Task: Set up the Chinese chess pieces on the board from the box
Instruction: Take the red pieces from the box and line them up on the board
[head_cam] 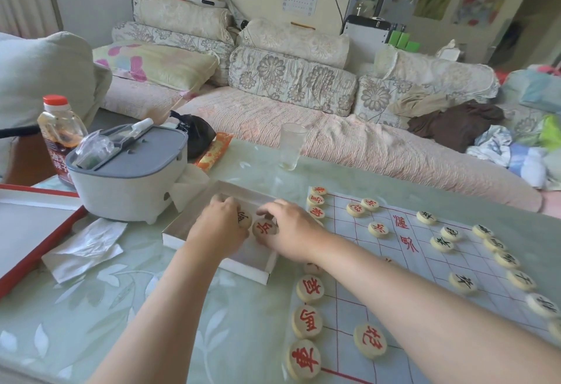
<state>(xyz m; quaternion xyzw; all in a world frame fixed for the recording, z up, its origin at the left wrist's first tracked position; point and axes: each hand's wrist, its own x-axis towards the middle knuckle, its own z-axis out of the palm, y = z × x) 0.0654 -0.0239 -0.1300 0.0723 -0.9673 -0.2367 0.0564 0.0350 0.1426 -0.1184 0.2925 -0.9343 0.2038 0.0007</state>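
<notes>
A shallow white box (194,225) lies on the table left of the paper chess board (425,277). Both hands reach into it. My left hand (218,228) curls over a red-lettered wooden piece (245,219). My right hand (291,231) has its fingers around another red-lettered piece (264,229). Both pieces still sit in the box. Several red pieces line the board's near-left edge, such as a red piece (303,359), and others stand further in. Black-lettered pieces (463,282) stand along the right side.
A grey-lidded white container (127,177) stands left of the box, with a sauce bottle (57,134) behind it. A glass (290,146) stands near the table's far edge. Crumpled paper (85,247) and a red-edged lid (27,231) lie at the left. A sofa runs behind.
</notes>
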